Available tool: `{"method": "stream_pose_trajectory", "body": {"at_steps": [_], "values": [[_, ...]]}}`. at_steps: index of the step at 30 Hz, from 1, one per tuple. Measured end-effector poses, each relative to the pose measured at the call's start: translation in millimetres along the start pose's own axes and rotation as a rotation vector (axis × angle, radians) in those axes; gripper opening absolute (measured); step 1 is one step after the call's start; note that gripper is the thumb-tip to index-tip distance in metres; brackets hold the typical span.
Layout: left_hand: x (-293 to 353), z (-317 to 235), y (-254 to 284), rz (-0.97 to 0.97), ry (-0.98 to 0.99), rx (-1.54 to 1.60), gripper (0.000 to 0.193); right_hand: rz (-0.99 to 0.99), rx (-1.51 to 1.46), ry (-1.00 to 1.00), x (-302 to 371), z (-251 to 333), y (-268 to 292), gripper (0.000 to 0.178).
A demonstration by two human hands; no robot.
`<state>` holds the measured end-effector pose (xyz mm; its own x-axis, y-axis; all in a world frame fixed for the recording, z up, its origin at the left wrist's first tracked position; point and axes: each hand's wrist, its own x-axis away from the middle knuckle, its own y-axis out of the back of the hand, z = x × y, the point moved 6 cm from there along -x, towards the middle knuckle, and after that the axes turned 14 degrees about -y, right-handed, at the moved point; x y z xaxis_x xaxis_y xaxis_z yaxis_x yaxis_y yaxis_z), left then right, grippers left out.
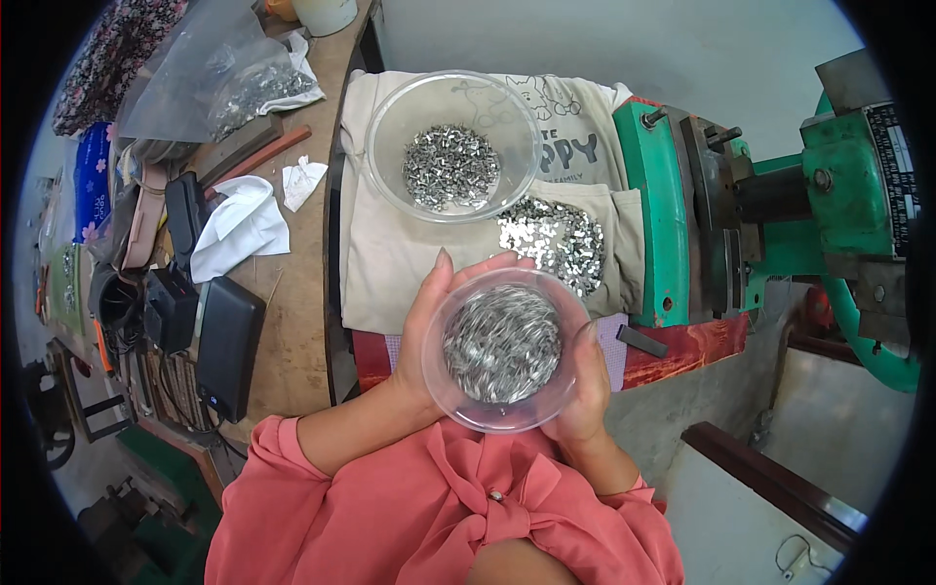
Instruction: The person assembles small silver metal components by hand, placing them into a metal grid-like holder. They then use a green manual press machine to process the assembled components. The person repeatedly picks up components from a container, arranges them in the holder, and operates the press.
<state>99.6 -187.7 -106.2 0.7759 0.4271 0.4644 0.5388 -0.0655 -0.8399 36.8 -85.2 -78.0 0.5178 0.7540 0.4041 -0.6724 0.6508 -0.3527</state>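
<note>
Both my hands are wrapped around a small clear plastic bowl [507, 417], held in front of my body. My left hand [425, 327] grips its left side and my right hand [587, 390] its right side. Inside the bowl lie many small shiny metal pieces [501, 343], smeared by motion. Beyond it, a larger clear round tub [384, 146] stands on a beige printed cloth [385, 278], with similar metal pieces at its bottom. A loose pile of flat metal bits [556, 244] is spread on the cloth between the tub and the bowl.
A green machine [659, 224] with dark metal plates stands right of the cloth. On the wooden table [302, 341] at left are a black power bank [230, 346], a white cloth [242, 226] and a clear plastic bag [195, 78]. A dark metal bar [642, 341] lies near the machine.
</note>
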Motion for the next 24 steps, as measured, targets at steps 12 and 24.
{"method": "stream_pose_trajectory", "body": {"at_steps": [12,24], "values": [[-3.4,-2.3,2.0,0.063,-0.041,-0.030,0.071,-0.161,-0.114,0.014,-5.8,3.5,1.8,0.072],[-1.5,-3.6,1.6,0.006,-0.050,-0.004,0.070,-0.008,-0.009,-0.043,-2.3,-4.0,0.4,0.071]]}}
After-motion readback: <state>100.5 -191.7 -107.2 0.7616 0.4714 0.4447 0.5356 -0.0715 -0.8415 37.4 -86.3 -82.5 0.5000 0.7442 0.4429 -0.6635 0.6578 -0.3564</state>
